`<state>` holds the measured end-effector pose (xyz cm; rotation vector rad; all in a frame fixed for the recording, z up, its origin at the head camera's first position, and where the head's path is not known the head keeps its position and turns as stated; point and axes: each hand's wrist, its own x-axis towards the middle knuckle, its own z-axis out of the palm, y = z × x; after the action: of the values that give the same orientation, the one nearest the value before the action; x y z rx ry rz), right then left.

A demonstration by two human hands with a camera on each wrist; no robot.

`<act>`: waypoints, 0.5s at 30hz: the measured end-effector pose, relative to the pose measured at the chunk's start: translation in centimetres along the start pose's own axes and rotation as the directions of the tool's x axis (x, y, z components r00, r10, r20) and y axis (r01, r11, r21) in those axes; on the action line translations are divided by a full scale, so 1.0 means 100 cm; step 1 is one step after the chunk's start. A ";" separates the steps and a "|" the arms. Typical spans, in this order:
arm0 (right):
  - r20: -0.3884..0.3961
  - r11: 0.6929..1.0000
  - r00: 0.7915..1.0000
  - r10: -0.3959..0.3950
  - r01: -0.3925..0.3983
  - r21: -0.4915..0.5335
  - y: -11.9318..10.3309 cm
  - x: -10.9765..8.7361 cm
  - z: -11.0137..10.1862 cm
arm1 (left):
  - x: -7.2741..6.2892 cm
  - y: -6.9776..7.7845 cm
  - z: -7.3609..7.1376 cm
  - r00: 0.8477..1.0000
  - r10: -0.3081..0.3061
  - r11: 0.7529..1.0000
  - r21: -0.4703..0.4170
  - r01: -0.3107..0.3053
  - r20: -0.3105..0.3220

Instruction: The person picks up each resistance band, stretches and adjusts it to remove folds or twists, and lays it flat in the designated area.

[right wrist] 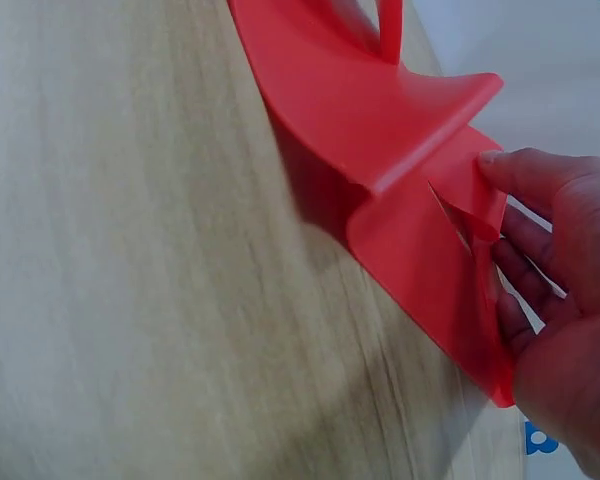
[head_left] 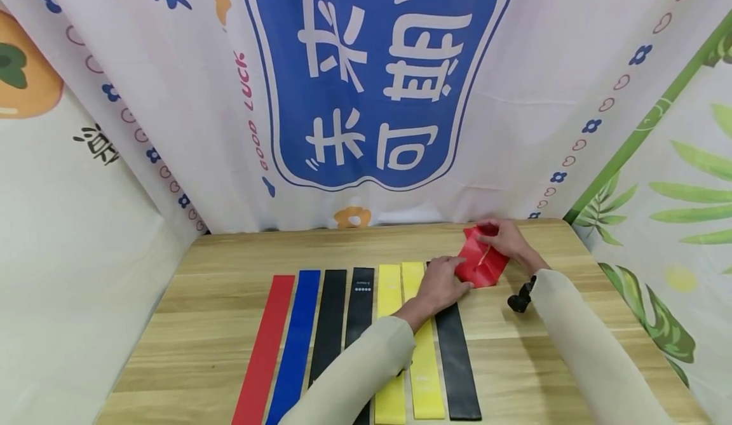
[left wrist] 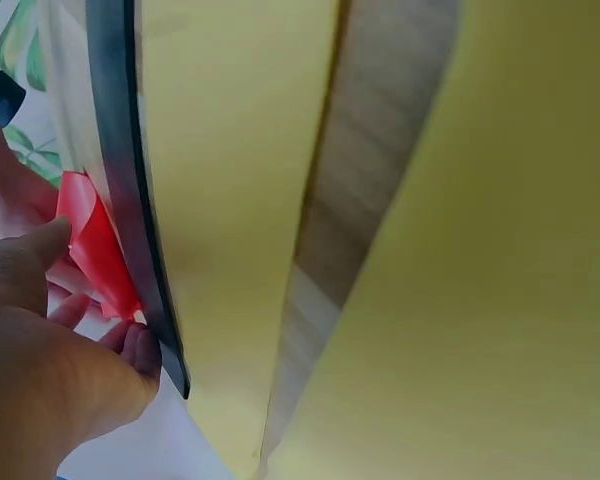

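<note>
A red resistance band (head_left: 483, 266), folded and twisted on itself, is at the back right of the table, between both hands. My right hand (head_left: 506, 239) pinches its far edge; in the right wrist view the thumb lies on one face of the red band (right wrist: 430, 260) and the fingers are behind it. From the left, my left hand (head_left: 440, 282) holds the near side, with the thumb and fingertips on either side of the red band (left wrist: 98, 250) in the left wrist view. The left hand reaches over a black band (head_left: 457, 361) and a yellow band (head_left: 426, 374).
Left of these, more flat bands lie side by side: a red one (head_left: 265, 342), a blue one (head_left: 300, 336), black ones (head_left: 328, 310) and another yellow one (head_left: 390, 298). Behind the wooden table (head_left: 189, 323) hangs a printed curtain (head_left: 515, 126).
</note>
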<state>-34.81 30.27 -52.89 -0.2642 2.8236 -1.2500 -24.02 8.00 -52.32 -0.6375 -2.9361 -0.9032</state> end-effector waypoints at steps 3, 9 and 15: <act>-0.010 1.000 1.000 -0.024 0.024 -0.007 0.001 -0.001 0.000 | 0.001 0.002 0.003 1.000 0.000 1.000 0.030 0.001 -0.022; -0.006 0.999 0.999 -0.042 0.042 -0.004 0.004 0.001 0.003 | 0.004 0.006 0.007 0.997 -0.042 0.992 0.118 0.050 -0.071; 0.000 1.000 1.000 -0.027 0.027 -0.010 0.005 0.001 0.002 | 0.005 0.009 0.008 0.990 -0.101 0.992 0.065 0.107 -0.094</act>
<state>-34.94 30.43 -53.37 -0.3036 2.8366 -1.2408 -24.07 9.24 -52.43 -0.4319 -2.9279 -0.8087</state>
